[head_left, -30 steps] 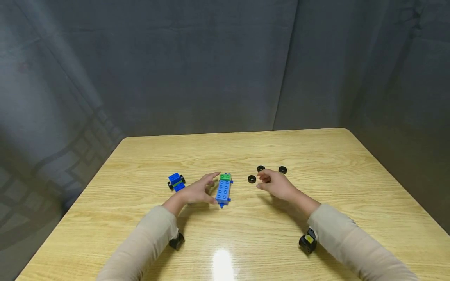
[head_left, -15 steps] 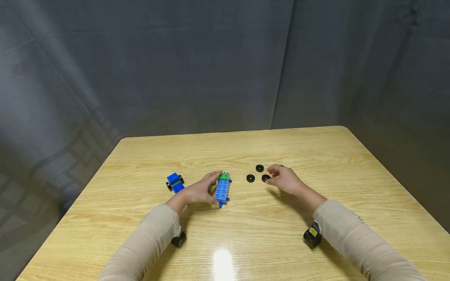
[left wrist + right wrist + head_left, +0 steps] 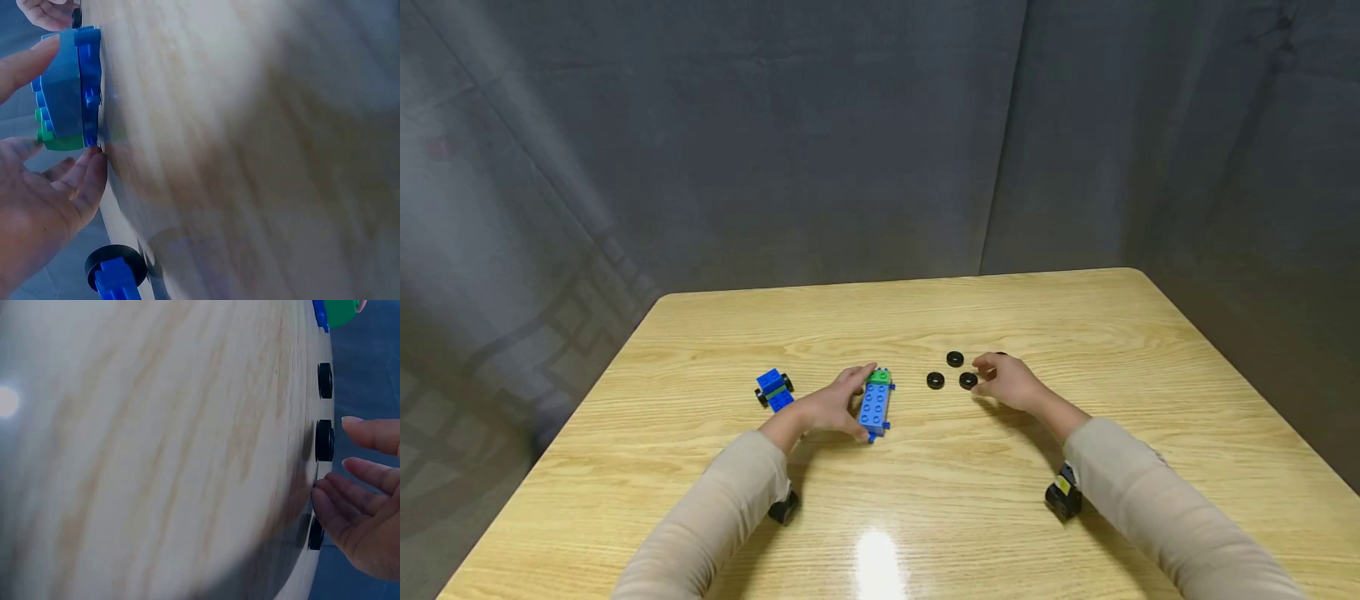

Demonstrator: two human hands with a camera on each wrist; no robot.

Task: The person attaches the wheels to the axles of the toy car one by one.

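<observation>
A toy brick chassis [image 3: 874, 406], light blue with a green brick at its far end and dark blue axle stubs, lies on the table. My left hand [image 3: 829, 408] spans its length, thumb at the near end and fingertips at the green end. The left wrist view shows the thumb across the blue brick [image 3: 64, 94]. My right hand [image 3: 1011, 385] hovers beside a black toy wheel [image 3: 968, 381], fingers loosely bent and nothing between them. In the right wrist view, thumb and fingertips are just short of that wheel [image 3: 324, 440].
Two more black wheels [image 3: 936, 381] lie left of the right hand, and another is mostly hidden behind it. A smaller blue brick vehicle [image 3: 775, 390] with black wheels stands left of my left hand. The wooden table [image 3: 925, 517] ends at a grey curtain.
My right hand has drawn back rightward from above the wheels, uncovering one and covering another. The left hand has closed in slightly on the chassis, which stays in place.
</observation>
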